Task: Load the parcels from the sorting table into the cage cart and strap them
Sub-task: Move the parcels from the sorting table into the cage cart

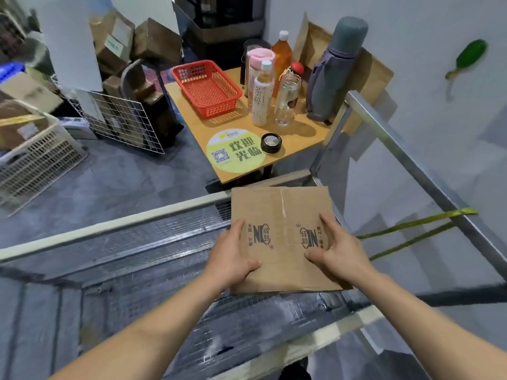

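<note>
A brown cardboard parcel with printed logos on top hangs over the far right corner of the wire cage cart. My left hand grips its left edge, thumb lying on the top face. My right hand grips its right side the same way, with the thumb on top. A yellow-green strap runs in two lines from the cart's right rail toward the parcel. The parcel's underside and my fingers below it are hidden.
Beyond the cart stands a wooden table with a red basket, several bottles, a grey flask and a black lid. Cardboard boxes, a wire panel and a white crate crowd the left floor.
</note>
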The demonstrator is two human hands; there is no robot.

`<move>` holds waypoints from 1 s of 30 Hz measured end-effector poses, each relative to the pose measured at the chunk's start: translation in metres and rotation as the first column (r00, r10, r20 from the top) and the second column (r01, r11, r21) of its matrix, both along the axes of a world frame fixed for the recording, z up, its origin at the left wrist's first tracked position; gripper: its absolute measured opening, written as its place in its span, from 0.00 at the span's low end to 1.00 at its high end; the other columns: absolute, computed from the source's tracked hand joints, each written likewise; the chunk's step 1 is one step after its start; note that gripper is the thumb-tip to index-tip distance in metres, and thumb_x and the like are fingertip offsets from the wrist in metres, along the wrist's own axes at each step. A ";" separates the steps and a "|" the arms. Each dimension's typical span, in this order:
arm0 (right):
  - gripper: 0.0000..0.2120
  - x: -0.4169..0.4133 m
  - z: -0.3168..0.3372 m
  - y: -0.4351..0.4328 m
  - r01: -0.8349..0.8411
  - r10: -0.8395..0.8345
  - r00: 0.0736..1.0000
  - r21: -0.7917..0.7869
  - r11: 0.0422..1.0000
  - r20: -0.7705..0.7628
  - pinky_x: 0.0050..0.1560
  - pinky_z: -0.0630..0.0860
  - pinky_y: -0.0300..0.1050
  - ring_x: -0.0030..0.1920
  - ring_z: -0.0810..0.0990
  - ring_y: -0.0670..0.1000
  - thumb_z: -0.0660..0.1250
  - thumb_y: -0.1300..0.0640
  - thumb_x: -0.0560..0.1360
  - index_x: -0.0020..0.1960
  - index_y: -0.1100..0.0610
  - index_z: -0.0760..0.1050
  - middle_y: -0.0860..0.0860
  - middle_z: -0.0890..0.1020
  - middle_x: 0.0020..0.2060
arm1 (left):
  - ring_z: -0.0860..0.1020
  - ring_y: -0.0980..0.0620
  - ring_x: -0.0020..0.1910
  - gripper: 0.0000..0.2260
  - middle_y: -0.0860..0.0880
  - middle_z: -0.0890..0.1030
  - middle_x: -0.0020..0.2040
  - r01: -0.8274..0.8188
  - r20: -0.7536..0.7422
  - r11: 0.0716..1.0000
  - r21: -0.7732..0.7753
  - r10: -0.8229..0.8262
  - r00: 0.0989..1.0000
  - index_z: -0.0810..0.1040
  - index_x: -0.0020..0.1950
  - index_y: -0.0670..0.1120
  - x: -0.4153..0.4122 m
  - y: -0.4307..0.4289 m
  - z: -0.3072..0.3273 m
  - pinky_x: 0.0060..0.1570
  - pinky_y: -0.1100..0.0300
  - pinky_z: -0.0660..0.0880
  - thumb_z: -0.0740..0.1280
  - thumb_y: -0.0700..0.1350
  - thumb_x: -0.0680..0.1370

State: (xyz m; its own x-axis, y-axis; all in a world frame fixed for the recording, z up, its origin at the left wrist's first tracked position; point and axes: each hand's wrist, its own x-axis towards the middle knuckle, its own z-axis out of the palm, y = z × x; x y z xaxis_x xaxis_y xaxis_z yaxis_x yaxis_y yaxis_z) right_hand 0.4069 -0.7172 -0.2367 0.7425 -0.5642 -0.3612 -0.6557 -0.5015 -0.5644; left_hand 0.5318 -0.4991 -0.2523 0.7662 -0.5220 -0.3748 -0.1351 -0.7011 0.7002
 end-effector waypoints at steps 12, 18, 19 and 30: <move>0.45 0.023 -0.124 -0.015 -0.224 0.229 0.971 0.072 0.972 -0.072 0.65 0.69 0.47 0.64 0.70 0.53 0.79 0.48 0.63 0.75 0.39 0.61 0.48 0.59 0.72 | 0.62 0.50 0.73 0.46 0.53 0.54 0.76 -0.154 -0.058 0.983 0.100 0.160 0.985 0.58 0.79 0.52 -0.011 -0.007 -0.101 0.71 0.58 0.63 0.80 0.46 0.67; 0.45 0.034 -0.194 -0.024 -0.255 0.267 0.959 0.124 0.959 -0.092 0.58 0.70 0.43 0.62 0.70 0.50 0.79 0.50 0.64 0.75 0.41 0.60 0.46 0.58 0.71 | 0.66 0.48 0.70 0.48 0.52 0.53 0.76 -0.168 -0.102 0.971 0.168 0.186 0.977 0.57 0.78 0.56 -0.005 -0.015 -0.168 0.69 0.55 0.67 0.81 0.50 0.65; 0.45 0.036 -0.206 -0.025 -0.264 0.276 0.956 0.117 0.957 -0.104 0.57 0.69 0.42 0.61 0.69 0.49 0.79 0.50 0.64 0.75 0.42 0.60 0.46 0.59 0.71 | 0.67 0.47 0.70 0.48 0.52 0.53 0.76 -0.164 -0.102 0.971 0.174 0.184 0.978 0.57 0.78 0.55 -0.005 -0.016 -0.180 0.68 0.55 0.68 0.80 0.50 0.65; 0.46 0.073 -0.338 -0.068 -0.284 0.294 0.933 0.081 0.956 -0.206 0.50 0.76 0.41 0.56 0.75 0.52 0.78 0.54 0.63 0.75 0.41 0.59 0.50 0.58 0.72 | 0.72 0.46 0.65 0.45 0.46 0.57 0.74 -0.089 -0.147 0.975 0.204 0.121 0.982 0.59 0.77 0.52 0.022 -0.060 -0.313 0.65 0.57 0.69 0.80 0.46 0.66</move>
